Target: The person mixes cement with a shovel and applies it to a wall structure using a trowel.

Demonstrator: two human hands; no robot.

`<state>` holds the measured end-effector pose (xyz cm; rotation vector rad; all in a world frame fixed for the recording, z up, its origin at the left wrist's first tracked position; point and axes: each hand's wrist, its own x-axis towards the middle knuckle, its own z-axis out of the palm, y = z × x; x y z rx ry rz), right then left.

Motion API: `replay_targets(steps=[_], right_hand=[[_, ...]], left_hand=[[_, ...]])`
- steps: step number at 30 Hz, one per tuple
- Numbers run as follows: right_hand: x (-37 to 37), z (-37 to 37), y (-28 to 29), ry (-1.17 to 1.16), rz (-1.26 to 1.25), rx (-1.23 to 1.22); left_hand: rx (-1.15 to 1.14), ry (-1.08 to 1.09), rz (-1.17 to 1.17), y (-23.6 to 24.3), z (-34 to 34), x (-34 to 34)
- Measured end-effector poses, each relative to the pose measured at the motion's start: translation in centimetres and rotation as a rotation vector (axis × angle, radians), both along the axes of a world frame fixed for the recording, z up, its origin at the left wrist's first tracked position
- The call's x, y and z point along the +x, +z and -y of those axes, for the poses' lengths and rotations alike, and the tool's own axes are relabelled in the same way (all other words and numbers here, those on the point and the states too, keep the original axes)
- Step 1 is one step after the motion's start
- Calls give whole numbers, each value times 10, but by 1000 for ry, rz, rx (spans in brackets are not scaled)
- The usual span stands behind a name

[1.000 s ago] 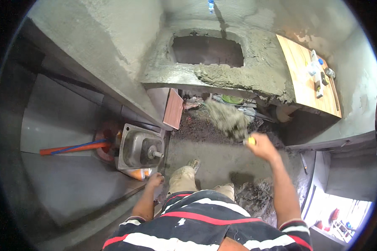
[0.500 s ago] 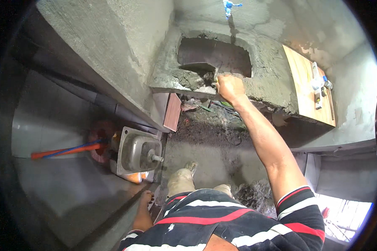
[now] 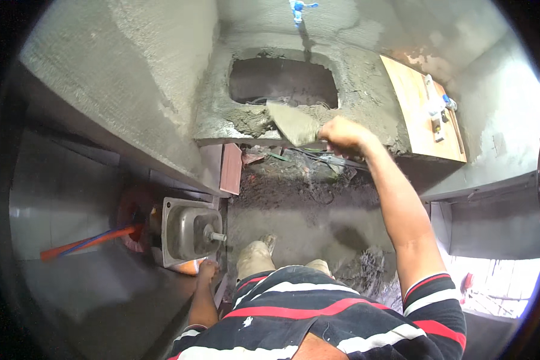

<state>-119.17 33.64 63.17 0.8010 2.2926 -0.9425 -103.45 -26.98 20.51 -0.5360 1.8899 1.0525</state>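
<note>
My right hand (image 3: 344,133) is closed round the handle of a pointed trowel (image 3: 295,123). The trowel's flat grey blade lies over the front strip of a rough concrete counter (image 3: 372,99), just ahead of a rectangular opening (image 3: 282,81). Wet mortar (image 3: 251,120) is heaped on that strip, left of the blade. Low on the left, my left hand (image 3: 208,270) hangs with curled fingers beside a steel sink basin (image 3: 189,231); whether anything is in it is hidden.
A wood-grain board (image 3: 423,114) on the counter's right bears a spirit level (image 3: 435,111). A blue tap (image 3: 299,11) juts from the back wall. An orange pipe (image 3: 90,241) leans at left. Rubble (image 3: 282,177) lies under the counter.
My right hand has drawn back from the opening's front edge and turned, so the trowel blade now shows flat. The view has shifted, and my left hand is nearer the basin.
</note>
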Motion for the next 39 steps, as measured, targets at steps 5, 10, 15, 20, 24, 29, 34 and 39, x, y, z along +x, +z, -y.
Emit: replay_targets(steps=[5,10,15,20,24,29,34,39], right_hand=[[23,-15,8,218,-54,175],[22,-19,16,331,-351,305],[-17,43,-23,322,-202,276],[13,6,-29,289,-187,289],[62,-47,-16,350,-192,363],[89,-37,-3,-368,-121,-219],[65,28,-42,-407,-148,-557],[14,87,-50,-148,-281,-462]], left_hand=[[210,249,-14,26,-39,-43],[146,176,-51,25,-43,-45],[165,134,118,10,-36,-23],[414,309,101,10,-47,-21],[163,183,2,7,-35,-17],[79,96,178,3,0,-15],[56,28,76,-10,-12,-16],[174,-4,-46,13,-52,-35]])
